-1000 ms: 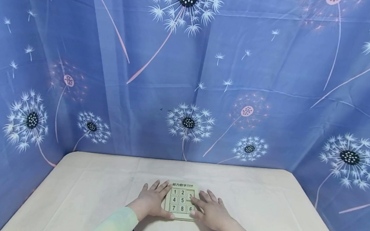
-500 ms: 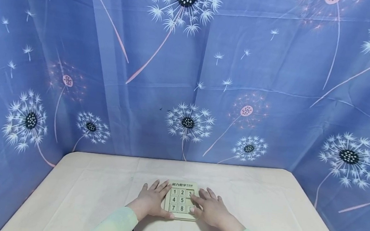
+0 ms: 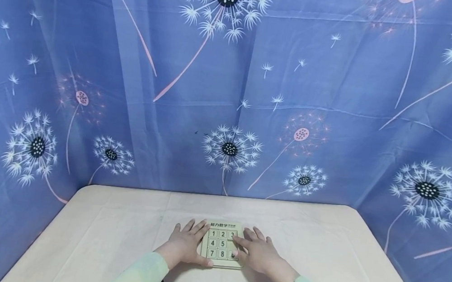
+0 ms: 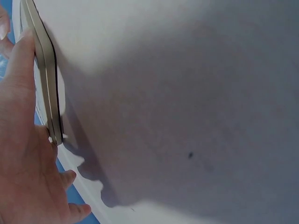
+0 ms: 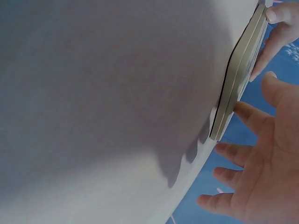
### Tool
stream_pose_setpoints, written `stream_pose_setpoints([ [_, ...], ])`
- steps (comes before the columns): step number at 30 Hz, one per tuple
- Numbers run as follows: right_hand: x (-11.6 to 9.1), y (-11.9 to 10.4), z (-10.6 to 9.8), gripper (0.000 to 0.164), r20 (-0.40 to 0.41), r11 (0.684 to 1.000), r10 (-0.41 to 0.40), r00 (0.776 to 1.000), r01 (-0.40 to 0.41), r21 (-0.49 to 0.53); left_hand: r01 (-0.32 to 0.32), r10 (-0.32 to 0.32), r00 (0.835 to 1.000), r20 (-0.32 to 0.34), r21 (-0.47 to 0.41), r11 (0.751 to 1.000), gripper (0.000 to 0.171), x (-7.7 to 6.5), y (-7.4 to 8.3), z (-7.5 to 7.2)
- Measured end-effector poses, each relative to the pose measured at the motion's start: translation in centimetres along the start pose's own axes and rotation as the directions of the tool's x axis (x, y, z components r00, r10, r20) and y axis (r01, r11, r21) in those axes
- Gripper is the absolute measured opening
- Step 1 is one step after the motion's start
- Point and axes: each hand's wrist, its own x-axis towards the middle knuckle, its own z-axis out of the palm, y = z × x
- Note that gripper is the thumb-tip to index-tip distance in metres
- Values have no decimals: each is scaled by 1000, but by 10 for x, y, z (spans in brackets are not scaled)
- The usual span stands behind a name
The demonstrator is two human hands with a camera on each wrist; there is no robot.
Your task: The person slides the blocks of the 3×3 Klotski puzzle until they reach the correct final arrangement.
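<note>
A pale number slide puzzle (image 3: 220, 263) lies flat on the table in the head view, black characters along its top. Its tiles show 1, 2, 3 above, 4 and 5 in the middle row, and 7 and 8 below; the bottom right tile (image 3: 233, 255) is partly covered by my thumb. My left hand (image 3: 186, 246) rests along the left side, fingers spread, thumb on the lower edge. From the right, my right hand (image 3: 260, 253) reaches in, index fingertip at the tile 3 (image 3: 232, 235). In the right wrist view its remaining fingers extend past the puzzle's side (image 5: 233, 88).
A cream cloth (image 3: 120, 221) covers the table beneath the puzzle. Blue curtains (image 3: 186, 132) printed with dandelions enclose the back and both sides.
Tile 3 has slid up slightly into the top right corner, with my right index finger at it. My right thumb has shifted a little over the bottom right tile. My left hand stays put.
</note>
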Motion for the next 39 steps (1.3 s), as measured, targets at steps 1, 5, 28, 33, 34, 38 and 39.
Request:
stream_pose_setpoints([
  [1, 0, 0, 0, 50, 0, 1000, 1, 1000, -1, -1, -1, 1, 1000, -2, 0, 1000, 110, 0, 0, 0],
  [5, 0, 0, -1, 50, 1, 1000, -8, 1000, 8, 2, 0, 0, 1000, 3, -8, 1000, 111, 0, -1, 1],
  [28, -6, 3, -7, 54, -22, 997, -66, 998, 67, 32, 4, -4, 1000, 5, -17, 1000, 112, 2, -2, 3],
  [33, -14, 4, -9, 52, -63, 991, -121, 991, 123, 43, -2, 2, 1000, 4, -16, 1000, 112, 2, -2, 4],
  [34, -17, 5, -9, 51, -68, 990, -126, 990, 130, 49, -3, 3, 1000, 3, -14, 1000, 112, 2, -2, 3],
  [38, -27, 5, -10, 51, -82, 988, -138, 987, 143, 63, -3, 3, 1000, 4, -16, 1000, 111, 2, -1, 1],
  [39, -30, 4, -10, 51, -84, 987, -140, 987, 146, 67, -2, 2, 1000, 4, -17, 1000, 110, 1, -1, 1],
])
